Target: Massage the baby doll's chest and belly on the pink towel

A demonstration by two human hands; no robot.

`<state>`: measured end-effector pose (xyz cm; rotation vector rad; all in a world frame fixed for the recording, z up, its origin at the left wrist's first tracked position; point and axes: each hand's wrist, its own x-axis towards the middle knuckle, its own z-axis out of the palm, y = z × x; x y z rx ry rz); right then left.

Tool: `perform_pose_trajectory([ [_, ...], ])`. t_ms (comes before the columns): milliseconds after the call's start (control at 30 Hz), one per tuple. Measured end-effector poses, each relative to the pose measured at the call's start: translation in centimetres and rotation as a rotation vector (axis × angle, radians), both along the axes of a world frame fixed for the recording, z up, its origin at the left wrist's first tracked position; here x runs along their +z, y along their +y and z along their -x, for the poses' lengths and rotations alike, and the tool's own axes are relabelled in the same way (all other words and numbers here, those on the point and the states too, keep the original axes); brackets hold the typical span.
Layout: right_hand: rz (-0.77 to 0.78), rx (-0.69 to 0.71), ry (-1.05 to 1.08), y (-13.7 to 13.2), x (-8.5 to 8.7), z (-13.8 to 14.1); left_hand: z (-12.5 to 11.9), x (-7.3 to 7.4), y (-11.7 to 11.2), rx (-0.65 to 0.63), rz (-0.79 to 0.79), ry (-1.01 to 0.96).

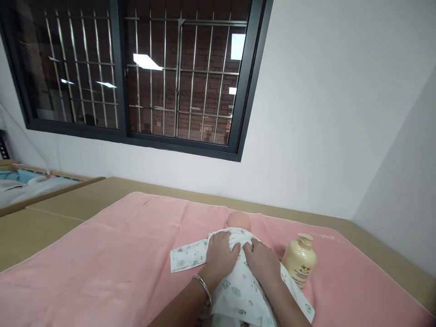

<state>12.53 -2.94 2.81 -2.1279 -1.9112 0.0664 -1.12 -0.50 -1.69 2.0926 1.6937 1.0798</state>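
A baby doll (239,220) lies on its back on the pink mat, only the bald top of its head showing. White printed baby clothing (238,290) covers its body, one flat sleeve spread out to the left. My left hand (220,254), below a silver bangle, is closed over the cloth at the doll's upper chest and shoulder. Opposite it, my right hand (263,261) grips the cloth with bent fingers. Both thumbs point towards the middle of the chest. A cream pump bottle (300,260) stands just right of my right hand. The doll's limbs are hidden under the cloth.
The pink mat (112,254) covers much of a tan tabletop (64,213). Behind it rises a white wall (306,113) with a dark-framed barred window (122,91). At the far left is a wooden-edged bed or box (41,184) with white and blue cloth.
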Motion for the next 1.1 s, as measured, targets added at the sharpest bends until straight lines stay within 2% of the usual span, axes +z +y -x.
perform_pose_trajectory([
  [233,-0.006,0.124,0.021,1.6,-1.4,-1.4,0.2,0.0,0.6,-0.043,0.030,0.027],
  [333,-0.007,0.135,0.036,1.9,-1.5,-1.6,0.3,0.1,0.7,-0.050,0.032,-0.001],
  [433,-0.046,0.167,0.025,1.3,-1.0,-1.2,0.3,0.1,0.6,-0.055,0.005,-0.044],
  [533,-0.095,0.191,-0.012,0.2,0.0,-0.5,0.1,-0.1,0.4,-0.006,-0.052,-0.062],
  [633,-0.086,0.134,-0.040,-0.6,0.8,0.1,-0.3,-0.4,0.2,0.065,-0.085,-0.013],
  [733,-0.039,0.082,-0.023,-0.4,0.9,-0.1,-0.3,-0.3,0.2,0.089,-0.061,0.052],
  [967,-0.031,0.187,0.059,1.2,-0.6,-1.2,0.8,0.7,0.8,-0.127,0.038,0.081],
  [1100,-0.076,0.166,0.010,0.3,-0.2,0.0,0.4,1.4,0.4,-0.082,0.025,0.161],
])
